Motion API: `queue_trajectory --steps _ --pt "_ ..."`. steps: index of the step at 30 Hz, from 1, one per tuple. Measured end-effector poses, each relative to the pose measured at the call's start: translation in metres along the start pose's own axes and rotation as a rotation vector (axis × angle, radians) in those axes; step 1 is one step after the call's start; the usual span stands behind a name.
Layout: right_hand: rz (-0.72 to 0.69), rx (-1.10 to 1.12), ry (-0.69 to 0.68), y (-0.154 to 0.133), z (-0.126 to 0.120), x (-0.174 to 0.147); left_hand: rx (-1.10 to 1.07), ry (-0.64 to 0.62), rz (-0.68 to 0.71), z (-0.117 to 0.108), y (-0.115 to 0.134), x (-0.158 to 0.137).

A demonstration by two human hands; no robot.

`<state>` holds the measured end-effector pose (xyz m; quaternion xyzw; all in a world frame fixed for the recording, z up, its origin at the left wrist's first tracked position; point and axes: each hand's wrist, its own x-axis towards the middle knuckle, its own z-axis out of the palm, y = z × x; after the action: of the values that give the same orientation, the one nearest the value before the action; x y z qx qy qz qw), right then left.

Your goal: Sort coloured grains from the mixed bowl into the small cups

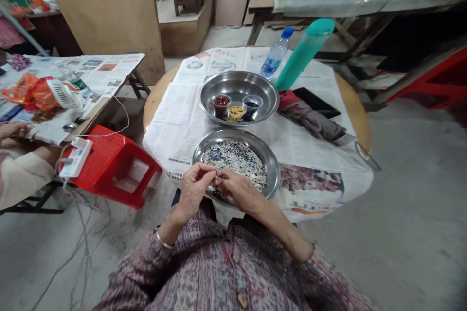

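My left hand (196, 185) and my right hand (235, 187) meet over the near rim of a steel basin (272, 167). Fingers and thumbs are pinched together on both, and whatever is between them is too small to name. Across the bottom of this basin lies a mix of white, dark and yellow grains (237, 158). Just behind it stands a second steel basin (239, 77) with three small clear cups inside: one of dark red beans (221, 102), one of yellow grains (236, 111) and one of black grains (251, 103).
Newspaper (175, 112) covers the round table. Behind the basins stand a water bottle (275, 56) and a tall green bottle (304, 53); a folded umbrella (314, 119) and a black tablet (315, 102) lie right. A red stool (113, 155) bears a power strip (76, 158); another person's arm (22, 165) is left.
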<state>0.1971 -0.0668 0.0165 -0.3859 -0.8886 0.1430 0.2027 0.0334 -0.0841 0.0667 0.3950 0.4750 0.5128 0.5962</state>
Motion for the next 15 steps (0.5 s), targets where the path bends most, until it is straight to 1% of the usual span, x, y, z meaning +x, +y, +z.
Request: queue_trajectory --steps 2,4,6,7,9,12,13,15 --pt "0.073 -0.072 0.02 0.015 -0.003 0.003 0.003 -0.013 -0.006 -0.002 -0.002 0.0" --pt "0.181 -0.146 0.077 0.029 -0.009 0.003 0.015 -0.015 -0.016 -0.003 -0.004 0.0" --pt "0.263 -0.192 0.144 0.035 -0.013 0.003 0.021 -0.012 -0.03 -0.004 -0.006 0.0" --pt "0.272 -0.19 0.168 0.035 -0.013 0.002 0.02 -0.011 -0.036 -0.004 -0.007 0.0" --pt "0.201 -0.122 0.171 0.028 -0.012 0.001 0.014 -0.017 -0.044 -0.003 -0.009 0.001" --pt "0.004 -0.003 0.089 0.013 -0.006 0.002 0.021 -0.019 -0.037 -0.002 -0.012 0.002" --pt "-0.036 0.009 0.068 0.011 -0.004 0.002 0.022 -0.018 -0.038 -0.002 -0.012 0.003" --pt "-0.033 -0.031 0.073 0.013 -0.003 0.002 0.02 -0.015 -0.056 -0.002 -0.012 0.004"
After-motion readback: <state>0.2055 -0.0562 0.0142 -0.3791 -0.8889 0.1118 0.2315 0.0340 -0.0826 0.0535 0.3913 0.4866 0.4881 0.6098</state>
